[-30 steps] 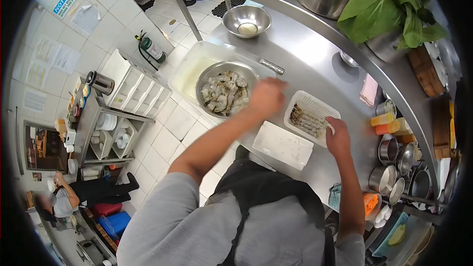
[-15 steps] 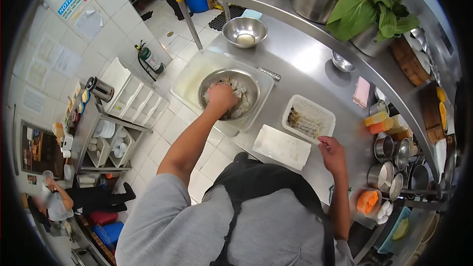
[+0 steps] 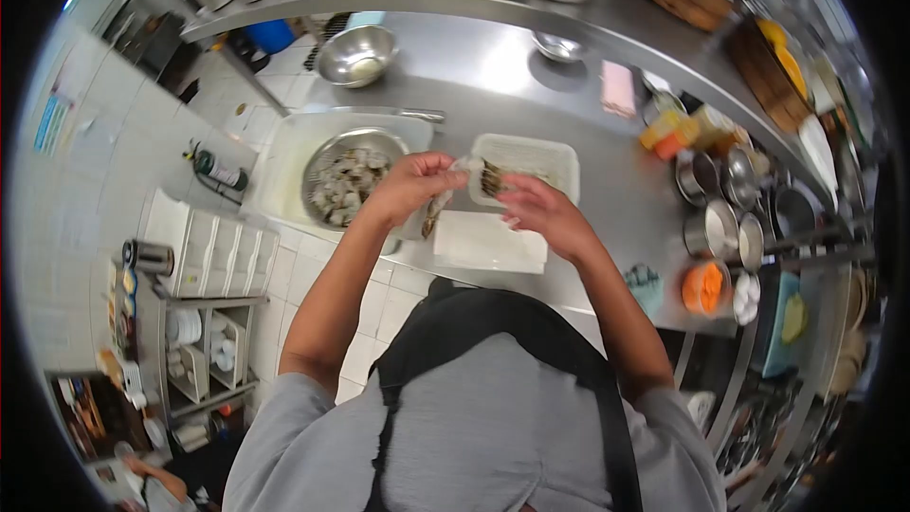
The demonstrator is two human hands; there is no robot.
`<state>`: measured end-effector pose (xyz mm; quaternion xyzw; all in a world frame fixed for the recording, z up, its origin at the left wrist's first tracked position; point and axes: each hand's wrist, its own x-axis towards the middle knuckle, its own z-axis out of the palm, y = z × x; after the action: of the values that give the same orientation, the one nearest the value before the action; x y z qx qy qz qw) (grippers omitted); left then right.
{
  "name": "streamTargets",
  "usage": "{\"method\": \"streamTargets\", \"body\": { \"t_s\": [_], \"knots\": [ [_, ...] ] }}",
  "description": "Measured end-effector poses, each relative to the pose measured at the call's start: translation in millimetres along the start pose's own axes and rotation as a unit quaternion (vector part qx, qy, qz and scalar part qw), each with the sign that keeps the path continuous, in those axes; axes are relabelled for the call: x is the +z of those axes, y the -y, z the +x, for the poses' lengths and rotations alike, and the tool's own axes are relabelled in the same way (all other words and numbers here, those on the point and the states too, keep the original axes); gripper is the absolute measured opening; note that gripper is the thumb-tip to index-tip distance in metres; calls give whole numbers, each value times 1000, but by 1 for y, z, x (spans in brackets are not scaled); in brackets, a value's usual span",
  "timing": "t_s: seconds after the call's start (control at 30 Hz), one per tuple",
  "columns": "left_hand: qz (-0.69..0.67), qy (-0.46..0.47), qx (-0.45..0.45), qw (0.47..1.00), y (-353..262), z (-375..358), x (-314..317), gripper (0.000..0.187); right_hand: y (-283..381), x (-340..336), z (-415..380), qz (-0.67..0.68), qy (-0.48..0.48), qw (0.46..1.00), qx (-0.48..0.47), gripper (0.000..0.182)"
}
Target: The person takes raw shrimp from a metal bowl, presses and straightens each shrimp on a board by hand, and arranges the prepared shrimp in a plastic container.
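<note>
From the head camera, with twelve o'clock lying straight ahead of the person, the left hand [image 3: 408,192] is pinching a shrimp [image 3: 433,213]. Its thumb and fingers are pressing together on the shrimp, and the striped body is hanging down at about seven o'clock from the fingertips. The right hand [image 3: 550,216] is reaching over the near edge of a white basket [image 3: 526,141]. Its fingers are bending a little and staying apart, but they are blurry, so I cannot tell if they are touching the dark shrimps [image 3: 490,179] lying in the basket.

Going round from the basket, a metal bowl [image 3: 381,140] is sitting at nine o'clock in a see-through tub [image 3: 282,147], and lots of grey shrimps [image 3: 343,182] are filling it. A white tray [image 3: 490,242] is lying at seven o'clock, just beside the basket. A shiny bowl [image 3: 356,55] is standing at ten o'clock, a pink cloth [image 3: 618,90] is lying at two, and a tub of orange food [image 3: 703,286] is sitting at four.

Far off at nine o'clock, a blue and white sign [image 3: 53,121] is hanging on the wall, its words looking too blurry to read. A green fire extinguisher [image 3: 220,171] is hanging nearer, wearing a white label with writing too tiny to read.
</note>
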<state>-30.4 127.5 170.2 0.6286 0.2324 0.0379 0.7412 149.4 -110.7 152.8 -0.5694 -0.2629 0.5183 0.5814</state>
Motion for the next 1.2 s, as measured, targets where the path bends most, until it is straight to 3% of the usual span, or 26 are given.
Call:
{"method": "streamTargets", "body": {
  "t_s": [0.03,0.13,0.2,0.27,0.37,0.4,0.5,0.6,0.8,1.07,1.2],
  "knots": [
    [-2,42,-22,999,10,7,11,26,4,6,1,82,-1,996,26,54],
    [0,131,-81,988,47,22,32,27,-36,-10,14,65,23,996,56,51],
    [70,117,-88,987,81,29,40,23,-67,-20,9,-96,-2,992,87,45],
    [152,90,-99,979,118,37,47,21,-90,-15,2,-282,-41,953,99,40],
    [300,63,53,950,165,41,59,24,-152,-16,3,-507,-88,849,-119,37],
    [389,42,88,916,158,35,67,26,-146,-13,-2,-489,-80,862,-107,33],
    [460,13,163,873,169,29,69,28,-150,-10,-7,-516,-118,828,-187,31],
    [504,17,168,847,173,24,66,30,-156,-17,-10,-509,-109,838,-164,29],
    [464,-19,236,854,174,23,82,23,-151,-23,-6,-505,-90,844,-158,20],
    [474,-2,270,838,190,35,84,2,-140,-7,2,-604,-62,791,-78,8],
    [491,7,281,825,193,40,85,2,-139,-6,5,-616,-55,783,-65,6]
  ]
}}
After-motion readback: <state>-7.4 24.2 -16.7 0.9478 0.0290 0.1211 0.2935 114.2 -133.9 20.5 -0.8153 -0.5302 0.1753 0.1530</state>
